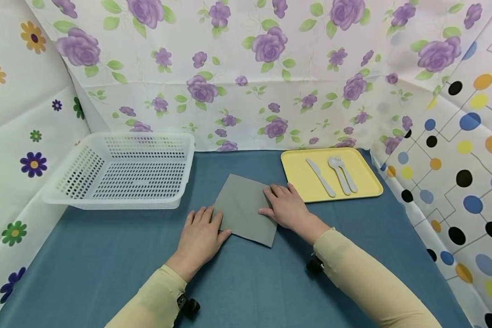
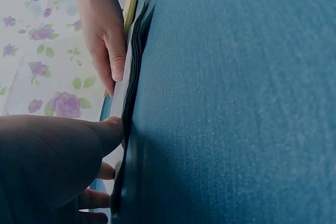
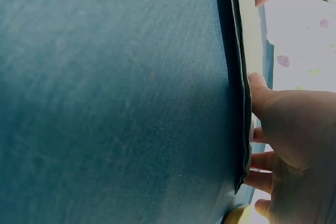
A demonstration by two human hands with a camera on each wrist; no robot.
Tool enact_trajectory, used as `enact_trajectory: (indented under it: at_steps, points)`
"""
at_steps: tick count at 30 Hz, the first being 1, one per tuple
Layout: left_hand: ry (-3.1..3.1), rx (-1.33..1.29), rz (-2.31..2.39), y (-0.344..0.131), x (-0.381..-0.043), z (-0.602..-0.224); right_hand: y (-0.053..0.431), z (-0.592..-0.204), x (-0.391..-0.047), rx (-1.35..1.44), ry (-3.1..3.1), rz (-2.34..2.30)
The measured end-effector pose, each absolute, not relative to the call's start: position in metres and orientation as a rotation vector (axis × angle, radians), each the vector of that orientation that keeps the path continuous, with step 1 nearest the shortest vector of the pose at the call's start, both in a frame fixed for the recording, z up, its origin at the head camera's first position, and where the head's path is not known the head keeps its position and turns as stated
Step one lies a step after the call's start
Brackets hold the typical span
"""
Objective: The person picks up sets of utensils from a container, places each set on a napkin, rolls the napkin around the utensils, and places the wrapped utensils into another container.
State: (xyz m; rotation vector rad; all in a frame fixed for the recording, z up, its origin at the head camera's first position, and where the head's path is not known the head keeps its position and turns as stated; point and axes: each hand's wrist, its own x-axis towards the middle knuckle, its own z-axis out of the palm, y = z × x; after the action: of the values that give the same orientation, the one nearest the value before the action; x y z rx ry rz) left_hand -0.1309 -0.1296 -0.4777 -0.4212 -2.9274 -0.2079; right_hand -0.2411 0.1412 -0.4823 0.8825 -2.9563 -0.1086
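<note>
- Around you: white basket (image 1: 119,204) far left, yellow tray (image 1: 366,182) far right with knife (image 1: 320,177), spoon (image 1: 339,175) and fork (image 1: 347,175) on it, handles toward near right.
- Tightest spot: your right hand (image 1: 287,207) is right by the tray's near left corner; can't tell if they touch.
- Surface: blue table (image 1: 106,264). Patterned drapes (image 1: 238,54) stand far, left and right.
- Gray cloth (image 1: 246,209) lies mid-table, between basket and tray, nearer you than both. Layers show at its edge.
- It sits askew: near edge slants toward you going right, one corner aimed near right. Looks almost square; can't call a long axis.
- Your left hand (image 1: 198,239): fingers extended, thumb apart, touching the left side. Right: fingers extended, thumb apart, on the right side.
</note>
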Motion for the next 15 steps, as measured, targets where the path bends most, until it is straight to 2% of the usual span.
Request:
enact_trajectory:
  at_steps: [15]
  points:
    - [-2.941,-0.409,-0.213,-0.129,-0.133,-0.479,0.142,-0.480,-0.230,0.890,-2.919,-0.122]
